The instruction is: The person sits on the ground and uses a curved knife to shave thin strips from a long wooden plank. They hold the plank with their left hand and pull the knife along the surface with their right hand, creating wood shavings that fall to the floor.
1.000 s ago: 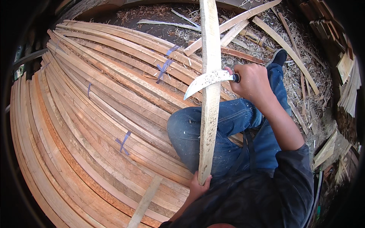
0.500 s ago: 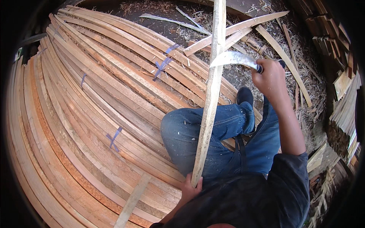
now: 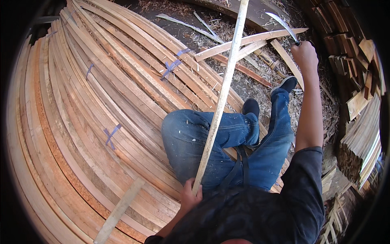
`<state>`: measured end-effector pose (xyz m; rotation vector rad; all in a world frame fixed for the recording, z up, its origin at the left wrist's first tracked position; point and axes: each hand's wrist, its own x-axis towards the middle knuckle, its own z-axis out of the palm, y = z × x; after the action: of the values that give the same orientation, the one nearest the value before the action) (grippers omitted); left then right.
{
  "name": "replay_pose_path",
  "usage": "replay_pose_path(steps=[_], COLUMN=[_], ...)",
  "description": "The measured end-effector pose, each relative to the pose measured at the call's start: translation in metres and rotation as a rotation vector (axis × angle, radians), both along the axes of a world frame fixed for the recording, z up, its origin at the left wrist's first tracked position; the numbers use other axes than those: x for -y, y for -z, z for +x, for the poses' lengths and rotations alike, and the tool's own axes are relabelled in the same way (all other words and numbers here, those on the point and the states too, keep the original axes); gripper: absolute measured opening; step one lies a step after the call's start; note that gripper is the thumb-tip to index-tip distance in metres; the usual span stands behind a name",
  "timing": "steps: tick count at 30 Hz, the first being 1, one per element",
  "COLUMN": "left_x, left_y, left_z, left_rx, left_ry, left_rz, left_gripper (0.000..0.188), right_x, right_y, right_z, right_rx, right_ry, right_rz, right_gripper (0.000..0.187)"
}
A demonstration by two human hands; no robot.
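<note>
My left hand [image 3: 190, 197] is closed around the near end of a long, pale wooden strip [image 3: 219, 110]. The strip slants up over my bent leg and runs out at the top of the view. Off to the far right, my right hand [image 3: 305, 57] grips the dark handle of a curved knife [image 3: 284, 25]. Its blade points up and to the left, apart from the strip. Below the knife, a loose wooden slat [image 3: 254, 40] lies across other offcuts on the ground.
Long wooden slats [image 3: 101, 110], bundled with purple ties [image 3: 170, 68], spread across the left side. Shavings [image 3: 264, 85] litter the ground ahead of my feet. Stacked wood pieces [image 3: 353, 61] stand along the right edge. A short board [image 3: 121, 209] lies across the slats at lower left.
The knife has moved from the strip up and to the right, with my right arm stretched further out. The strip has turned, showing a narrower side, and its near end has shifted left.
</note>
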<state>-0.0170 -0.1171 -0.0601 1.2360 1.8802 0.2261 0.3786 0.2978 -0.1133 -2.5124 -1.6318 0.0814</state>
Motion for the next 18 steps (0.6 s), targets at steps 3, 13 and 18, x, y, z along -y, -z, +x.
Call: replay_pose_path(steps=[3,13,18], left_x=[0.004,-0.002,-0.003], left_y=[0.001,-0.003,0.001], left_z=[0.004,0.008,0.006], left_rx=[0.014,0.005,0.071], left_ry=[-0.035,-0.008,-0.042], left_rz=[-0.005,0.013,0.04], left_gripper=[0.036,0.037,0.037], right_x=[0.042,0.008,-0.018], right_y=[-0.032,0.015,0.005], right_z=[-0.046,-0.08,-0.027], right_rx=[-0.061,-0.116,-0.104], right_ry=[-0.196,-0.227,-0.055], right_rz=[0.02,-0.092,-0.047], right_gripper=[0.023,0.028,0.028])
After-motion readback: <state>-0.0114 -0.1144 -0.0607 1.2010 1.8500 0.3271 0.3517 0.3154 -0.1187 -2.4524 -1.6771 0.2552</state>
